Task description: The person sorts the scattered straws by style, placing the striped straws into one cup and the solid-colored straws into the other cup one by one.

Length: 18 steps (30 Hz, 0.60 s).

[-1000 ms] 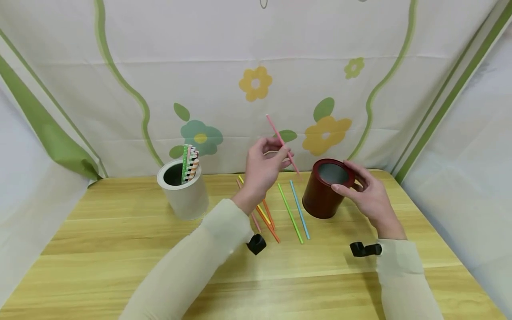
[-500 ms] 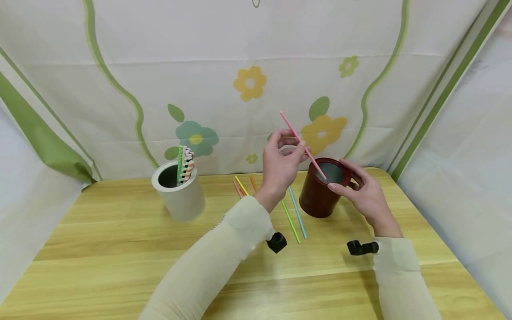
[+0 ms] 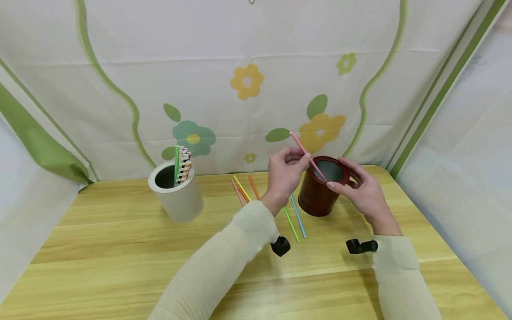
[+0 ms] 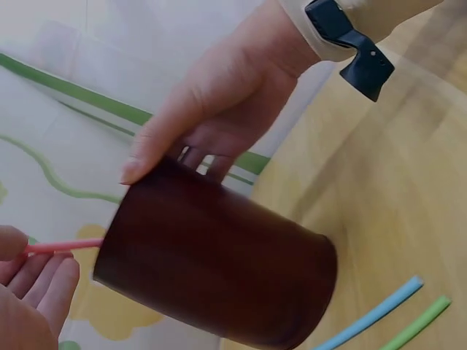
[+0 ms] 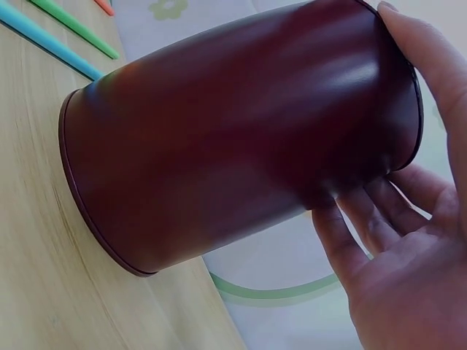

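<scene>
My left hand (image 3: pixel 285 174) pinches a slim pink straw (image 3: pixel 298 141) between thumb and fingers. It slants down to the right, with its lower end in the mouth of a dark red-brown cylindrical cup (image 3: pixel 318 195). In the left wrist view, the straw (image 4: pixel 66 246) passes behind the cup's rim. My right hand (image 3: pixel 366 195) holds the cup by its upper right side, thumb at the rim and fingers round the far side. Seen from the right wrist, those fingers touch the cup wall (image 5: pixel 233 138). Below my left hand lie a blue straw (image 3: pixel 298 220) and a green straw (image 3: pixel 292 226).
Left of the hands stands a white cylindrical cup (image 3: pixel 182 202) with several patterned straws (image 3: pixel 182 166) in it. Loose yellow (image 3: pixel 241 186), orange (image 3: pixel 254 186) and pink straws lie on the wooden table (image 3: pixel 100 253), partly behind my left forearm. A flowered curtain (image 3: pixel 200 80) hangs behind.
My left hand has moved right and then lower, bringing the pink straw from beside the red-brown cup into its mouth. The right hand keeps its hold on the cup.
</scene>
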Available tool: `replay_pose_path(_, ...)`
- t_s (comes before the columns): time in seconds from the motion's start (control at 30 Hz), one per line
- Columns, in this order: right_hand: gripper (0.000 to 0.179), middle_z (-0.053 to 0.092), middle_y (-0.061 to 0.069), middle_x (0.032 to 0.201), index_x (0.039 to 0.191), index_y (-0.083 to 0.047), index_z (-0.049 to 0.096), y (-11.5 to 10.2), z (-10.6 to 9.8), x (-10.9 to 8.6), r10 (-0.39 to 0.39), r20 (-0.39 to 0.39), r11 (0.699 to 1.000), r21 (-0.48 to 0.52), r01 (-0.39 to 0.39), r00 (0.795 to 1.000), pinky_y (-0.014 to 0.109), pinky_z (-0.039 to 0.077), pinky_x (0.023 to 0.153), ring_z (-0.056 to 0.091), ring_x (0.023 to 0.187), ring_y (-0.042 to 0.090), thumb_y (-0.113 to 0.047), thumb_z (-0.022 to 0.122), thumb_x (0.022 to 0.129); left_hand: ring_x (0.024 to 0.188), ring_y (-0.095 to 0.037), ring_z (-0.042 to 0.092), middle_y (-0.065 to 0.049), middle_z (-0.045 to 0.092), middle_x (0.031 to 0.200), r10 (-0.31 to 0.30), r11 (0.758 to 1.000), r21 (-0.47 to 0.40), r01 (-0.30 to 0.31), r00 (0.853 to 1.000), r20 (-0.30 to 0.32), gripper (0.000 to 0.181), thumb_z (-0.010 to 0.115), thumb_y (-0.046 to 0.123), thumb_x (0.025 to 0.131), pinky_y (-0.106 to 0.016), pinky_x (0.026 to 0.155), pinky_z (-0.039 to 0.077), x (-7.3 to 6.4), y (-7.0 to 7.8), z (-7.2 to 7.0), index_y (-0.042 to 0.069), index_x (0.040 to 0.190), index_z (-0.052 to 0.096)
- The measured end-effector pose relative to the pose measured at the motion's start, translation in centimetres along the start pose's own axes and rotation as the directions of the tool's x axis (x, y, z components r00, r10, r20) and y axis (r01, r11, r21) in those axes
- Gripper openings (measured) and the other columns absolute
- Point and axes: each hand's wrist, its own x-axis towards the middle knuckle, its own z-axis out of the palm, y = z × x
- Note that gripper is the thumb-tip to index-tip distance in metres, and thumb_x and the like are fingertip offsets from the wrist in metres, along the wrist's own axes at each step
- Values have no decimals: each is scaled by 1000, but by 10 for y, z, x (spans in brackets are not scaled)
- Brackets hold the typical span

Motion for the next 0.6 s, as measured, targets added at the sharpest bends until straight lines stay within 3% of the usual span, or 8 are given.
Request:
replay_pose_path(0.2, 82, 47, 8, 168, 166, -24, 44, 0, -1, 1, 9, -3, 1000, 26, -9, 1000, 4, 51, 99, 51, 143, 7, -29, 86, 95, 94, -16, 78, -13, 82, 107, -33, 996, 84, 32, 999, 4, 15, 81, 9, 97, -26, 89, 66, -2, -8, 3, 1, 110, 81)
replay_pose_path(0.6, 82, 46, 9, 169, 166, -25, 43, 1, 0, 0, -2, 2, 999, 39, 2, 1000, 4, 51, 100, 51, 141, 3, -27, 85, 96, 90, -10, 75, -11, 82, 104, -37, 994, 104, 38, 999, -10, 15, 82, 12, 97, -26, 88, 65, -1, -9, 5, 3, 108, 81)
